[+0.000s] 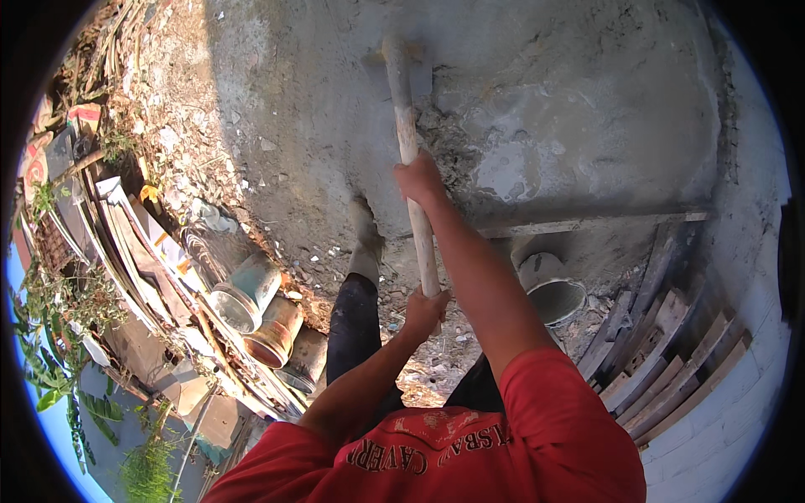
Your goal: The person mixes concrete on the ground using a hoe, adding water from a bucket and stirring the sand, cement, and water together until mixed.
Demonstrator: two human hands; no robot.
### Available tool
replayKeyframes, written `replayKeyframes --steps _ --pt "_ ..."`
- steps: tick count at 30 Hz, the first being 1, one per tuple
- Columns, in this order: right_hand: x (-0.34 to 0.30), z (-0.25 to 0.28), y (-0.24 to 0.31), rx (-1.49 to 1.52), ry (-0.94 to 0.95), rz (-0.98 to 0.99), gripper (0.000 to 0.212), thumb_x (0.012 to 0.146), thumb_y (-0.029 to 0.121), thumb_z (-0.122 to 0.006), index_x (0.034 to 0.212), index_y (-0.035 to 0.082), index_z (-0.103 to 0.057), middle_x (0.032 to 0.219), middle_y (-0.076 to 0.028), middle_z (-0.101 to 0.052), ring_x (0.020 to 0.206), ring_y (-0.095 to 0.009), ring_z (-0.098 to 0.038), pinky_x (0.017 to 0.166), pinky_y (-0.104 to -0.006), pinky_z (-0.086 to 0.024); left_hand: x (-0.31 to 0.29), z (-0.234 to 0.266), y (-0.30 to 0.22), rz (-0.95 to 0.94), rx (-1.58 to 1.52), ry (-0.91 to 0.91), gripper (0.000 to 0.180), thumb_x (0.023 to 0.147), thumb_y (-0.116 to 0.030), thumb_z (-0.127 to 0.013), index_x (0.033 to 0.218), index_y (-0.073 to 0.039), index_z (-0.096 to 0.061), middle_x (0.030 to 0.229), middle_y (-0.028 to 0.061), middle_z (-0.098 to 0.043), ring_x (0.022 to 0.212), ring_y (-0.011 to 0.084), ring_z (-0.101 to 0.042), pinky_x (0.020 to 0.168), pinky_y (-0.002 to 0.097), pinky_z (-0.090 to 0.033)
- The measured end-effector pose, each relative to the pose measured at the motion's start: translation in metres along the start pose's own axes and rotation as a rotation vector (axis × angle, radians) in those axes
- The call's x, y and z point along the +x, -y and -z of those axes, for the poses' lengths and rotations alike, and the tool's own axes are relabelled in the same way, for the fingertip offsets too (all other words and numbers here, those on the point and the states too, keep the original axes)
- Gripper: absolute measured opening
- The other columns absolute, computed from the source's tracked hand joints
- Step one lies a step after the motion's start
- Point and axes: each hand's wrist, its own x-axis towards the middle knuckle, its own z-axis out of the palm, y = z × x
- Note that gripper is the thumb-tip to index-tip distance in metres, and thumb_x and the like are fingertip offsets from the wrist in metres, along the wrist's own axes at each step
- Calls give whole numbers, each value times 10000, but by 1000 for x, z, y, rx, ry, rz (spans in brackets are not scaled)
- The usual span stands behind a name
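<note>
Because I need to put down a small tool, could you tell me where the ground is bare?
Bare: grey ground between the debris heap and the wooden handle. The cement-like patch right of the handle, above the long board, is open but looks wet. Crowded: containers at left; bucket and stacked boards at lower right.

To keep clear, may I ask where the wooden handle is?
Head view, upper centre: the wooden handle is in the left hand and right hand, right of the left leg.
</note>
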Motion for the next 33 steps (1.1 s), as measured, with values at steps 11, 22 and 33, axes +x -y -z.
replayKeyframes --steps 11,22,33 --pt "-128 45 -69 -129 -109 -139 436 844 259 -701 1098 -55 -535 754 -142 -645 496 -221 -628 476 -372 -507 -118 -33 51 386 -80 333 284 847 -225 -713 946 -2 -568 674 66 -600 527 156 -595 489 335 -495" --pt "14 -78 10 4 202 -42 349 841 170 -659 1021 -104 -542 656 -136 -617 487 -225 -624 454 -384 -508 2 70 -8 145 -100 -19 252 813 -180 -681 913 10 -551 628 78 -589 500 164 -596 474 343 -494" --pt "-97 34 -166 -338 263 -229 405 800 144 -671 1081 -102 -514 666 -161 -623 494 -257 -645 423 -400 -496 -128 -140 74 393 -707 214 219 841 -122 -666 931 -10 -502 647 56 -550 507 154 -561 456 332 -477"
